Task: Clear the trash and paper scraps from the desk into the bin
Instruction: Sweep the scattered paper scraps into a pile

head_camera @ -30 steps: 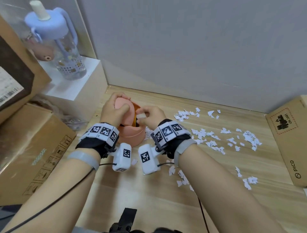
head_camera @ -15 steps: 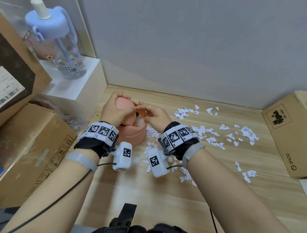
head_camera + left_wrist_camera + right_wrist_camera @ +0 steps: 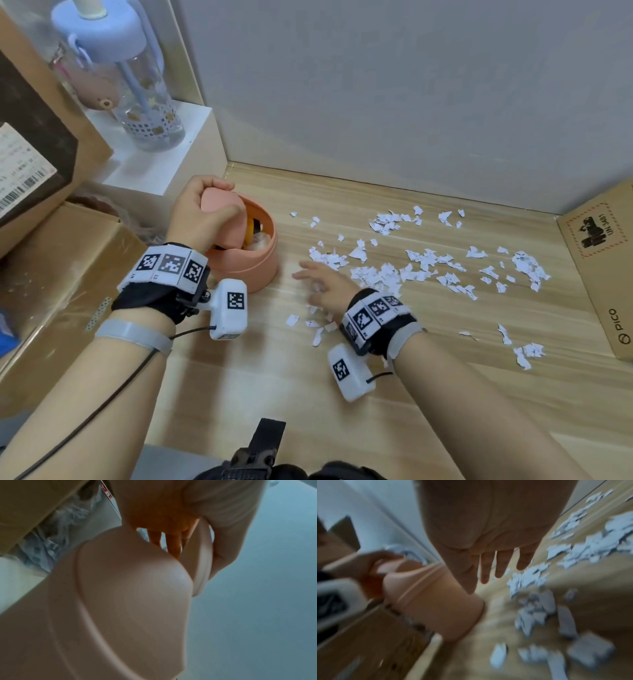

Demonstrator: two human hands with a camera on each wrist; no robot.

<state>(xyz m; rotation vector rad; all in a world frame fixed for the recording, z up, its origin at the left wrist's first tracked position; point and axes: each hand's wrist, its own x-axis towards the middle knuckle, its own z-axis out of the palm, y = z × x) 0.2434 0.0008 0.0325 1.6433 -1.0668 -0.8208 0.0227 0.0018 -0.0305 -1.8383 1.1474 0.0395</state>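
So the table [image 3: 342, 394] was a light wood-grain top pushed into a corner, with a plain grey wall [image 3: 411, 85] running across the top of the frame. The pink bin [image 3: 253, 263] sat left of centre, near the back corner, with its swing lid [image 3: 222, 219] tipped open and some trash showing inside. The left hand [image 3: 198, 216] was wrapped over that lid, fingers [image 3: 173, 543] curled around its edge, holding it up.

The right hand [image 3: 325, 284] hung just over the table to the right of the bin, palm down, fingers [image 3: 500, 563] spread straight and loose, holding nothing. The wrist view was pretty blurry, so I couldn't tell if the fingertips were actually touching the wood.

Paper scraps [image 3: 428, 263] were scattered all over the centre and right of the table, thickest in a band just right of the hand, with a few more under and below the wrist and some strays at lower right.

Around the edges: a white shelf block [image 3: 161, 164] at upper left with a clear water bottle [image 3: 137, 85] with a blue lid on it, brown cardboard boxes [image 3: 61, 291] stacked along the left edge, and another cardboard box [image 3: 606, 267] with "PICO" printed on it at the right edge.
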